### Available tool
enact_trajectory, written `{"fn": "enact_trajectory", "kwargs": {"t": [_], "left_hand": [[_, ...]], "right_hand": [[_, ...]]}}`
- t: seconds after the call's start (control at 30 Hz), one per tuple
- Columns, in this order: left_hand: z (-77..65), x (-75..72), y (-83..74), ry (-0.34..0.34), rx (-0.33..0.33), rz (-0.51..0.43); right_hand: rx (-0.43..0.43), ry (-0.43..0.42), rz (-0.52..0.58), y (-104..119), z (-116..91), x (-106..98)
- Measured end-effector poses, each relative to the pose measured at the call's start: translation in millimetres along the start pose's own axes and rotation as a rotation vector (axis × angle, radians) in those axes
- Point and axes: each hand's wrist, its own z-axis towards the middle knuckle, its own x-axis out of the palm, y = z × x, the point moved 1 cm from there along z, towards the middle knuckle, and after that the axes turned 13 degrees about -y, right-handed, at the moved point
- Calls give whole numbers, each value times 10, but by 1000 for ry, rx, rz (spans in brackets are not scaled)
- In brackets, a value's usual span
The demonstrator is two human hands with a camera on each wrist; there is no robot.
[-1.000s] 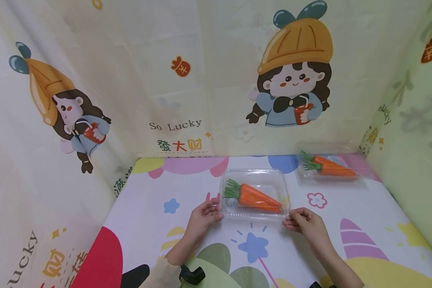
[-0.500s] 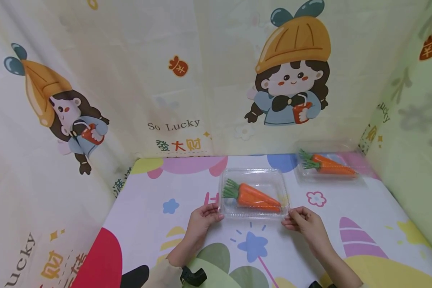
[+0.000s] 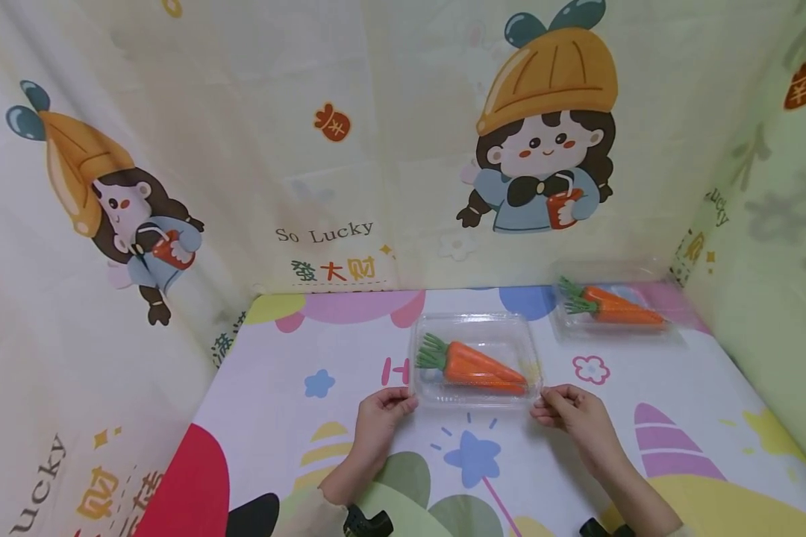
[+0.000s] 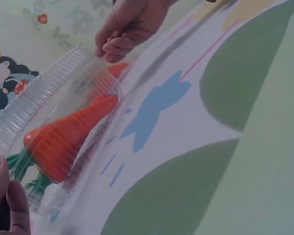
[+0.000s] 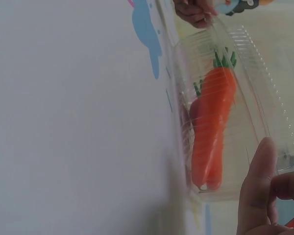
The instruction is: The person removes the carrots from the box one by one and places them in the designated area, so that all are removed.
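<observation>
A clear plastic clamshell box (image 3: 470, 328) with carrots (image 3: 480, 365) inside sits in the middle of the table in the head view. My left hand (image 3: 380, 421) pinches its front left corner; in the left wrist view that thumb and finger (image 4: 18, 203) are at the rim. At the front right corner, my right hand (image 3: 574, 418) pinches the rim between thumb and fingers. The right wrist view shows the right thumb and finger (image 5: 259, 181) close to the box's ribbed edge. The lid appears to lie down over the carrots, with their green tops pointing left.
Another clear box (image 3: 564, 332) holding carrots (image 3: 618, 309) stands at the back right of the table. A printed cloth covers the table (image 3: 255, 403), and printed curtains (image 3: 403, 149) hang behind and along both sides.
My left hand has slid slightly toward me along the box's left side, to the front corner. The right hand and the box have barely moved.
</observation>
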Motion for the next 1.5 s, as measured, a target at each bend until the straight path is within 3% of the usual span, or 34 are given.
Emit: {"fn": "enact_trajectory", "kwargs": {"t": [0.13, 0.43, 0.7, 0.8, 1.0, 1.13, 1.27, 1.5], "left_hand": [[-20, 4, -9, 3, 40, 30], [-33, -33, -9, 58, 59, -17], [-38, -51, -7, -2, 130, 54], [-29, -62, -15, -8, 226, 112], [-2, -92, -33, 24, 543, 288], [22, -118, -27, 48, 704, 368], [58, -135, -43, 79, 797, 398], [121, -114, -31, 104, 864, 370]], "right_hand": [[-6, 12, -5, 19, 25, -6], [35, 19, -4, -5, 12, 5], [-11, 51, 23, -4, 3, -17], [-19, 63, -22, 14, 10, -49], [-95, 57, -140, 24, 28, -103], [-120, 48, -139, 4, 38, -122], [-121, 48, -95, -5, 56, -129], [-129, 36, -46, -9, 84, -116]]}}
